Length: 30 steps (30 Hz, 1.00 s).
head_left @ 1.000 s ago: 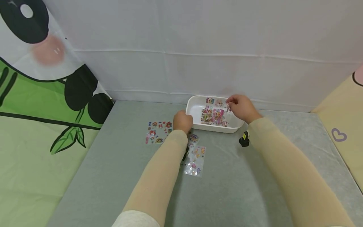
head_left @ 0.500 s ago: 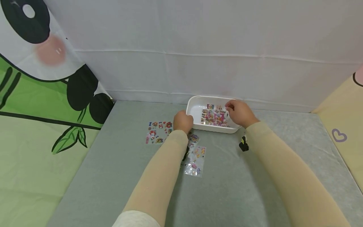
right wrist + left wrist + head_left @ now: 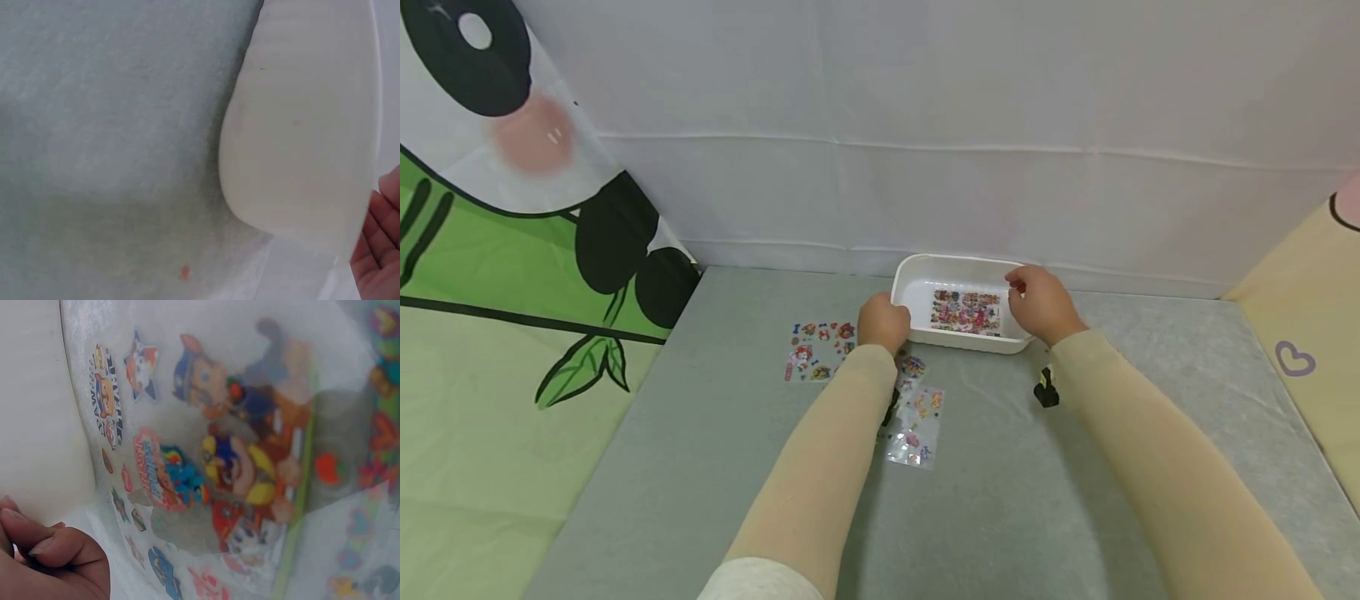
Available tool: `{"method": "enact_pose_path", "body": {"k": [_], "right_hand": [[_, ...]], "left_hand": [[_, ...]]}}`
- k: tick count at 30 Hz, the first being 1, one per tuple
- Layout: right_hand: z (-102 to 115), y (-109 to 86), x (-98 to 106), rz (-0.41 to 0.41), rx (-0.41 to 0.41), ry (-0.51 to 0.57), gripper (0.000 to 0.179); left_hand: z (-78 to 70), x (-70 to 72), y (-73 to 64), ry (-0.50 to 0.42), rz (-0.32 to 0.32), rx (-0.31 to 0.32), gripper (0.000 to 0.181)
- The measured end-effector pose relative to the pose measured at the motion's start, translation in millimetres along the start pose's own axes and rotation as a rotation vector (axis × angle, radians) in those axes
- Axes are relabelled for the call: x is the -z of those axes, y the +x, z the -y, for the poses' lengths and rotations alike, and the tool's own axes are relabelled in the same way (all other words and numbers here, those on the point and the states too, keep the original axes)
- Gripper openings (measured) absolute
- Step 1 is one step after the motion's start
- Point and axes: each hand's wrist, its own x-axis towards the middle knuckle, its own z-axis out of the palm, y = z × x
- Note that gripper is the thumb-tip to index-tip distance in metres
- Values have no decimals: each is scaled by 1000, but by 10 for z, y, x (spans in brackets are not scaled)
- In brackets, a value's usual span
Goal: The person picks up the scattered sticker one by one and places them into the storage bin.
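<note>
A white tray (image 3: 966, 340) stands on the grey tabletop against the back cloth. Inside it lies a stack of clear sticker sheets (image 3: 966, 312) with colourful cartoon prints. At the tray's left front corner, my left hand (image 3: 883, 322) grips the rim; the left wrist view shows thumb and finger (image 3: 53, 547) bent together there. My right hand (image 3: 1043, 304) is over the tray's right end, its fingers loosely bent and no sheet seen between them. Past the tray's wall (image 3: 300, 137), part of that hand (image 3: 378, 250) shows in the right wrist view.
More sticker sheets lie on the table: one (image 3: 820, 350) left of my left forearm and another (image 3: 916, 425) to its right, partly covered by the arm. A black wrist device (image 3: 1046, 389) hangs by my right cuff. White cloth (image 3: 880, 192) rises behind the tray.
The sheet my right hand was holding over the tray has come down flat onto the stack and is let go. That hand has shifted slightly right. My left hand stays put.
</note>
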Motion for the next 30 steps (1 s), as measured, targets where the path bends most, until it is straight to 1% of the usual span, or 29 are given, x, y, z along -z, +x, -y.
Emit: {"method": "enact_pose_path", "body": {"k": [5, 10, 14, 18, 20, 24, 26, 30], "right_hand": [[-48, -18, -11, -69, 1, 0, 33], [-64, -24, -1, -112, 7, 10, 32], [-82, -22, -3, -151, -19, 8, 34], [-115, -36, 1, -182, -55, 6, 38], [-144, -38, -9, -194, -80, 5, 42], [-188, -35, -34, -186, -165, 12, 55], [-185, -44, -40, -142, -235, 21, 60], [-157, -67, -28, -17, -343, 29, 63]], "left_hand": [[12, 0, 21, -1, 14, -3, 31], [14, 49, 47, 10, 47, -19, 34], [40, 107, 105, 23, 73, -19, 38], [86, 193, 192, 34, 78, -11, 46], [113, 293, 244, 52, 72, -13, 43], [193, 547, 347, 124, 63, -56, 31], [231, 675, 371, 151, 78, -76, 28], [334, 890, 423, 225, 165, -121, 30]]}}
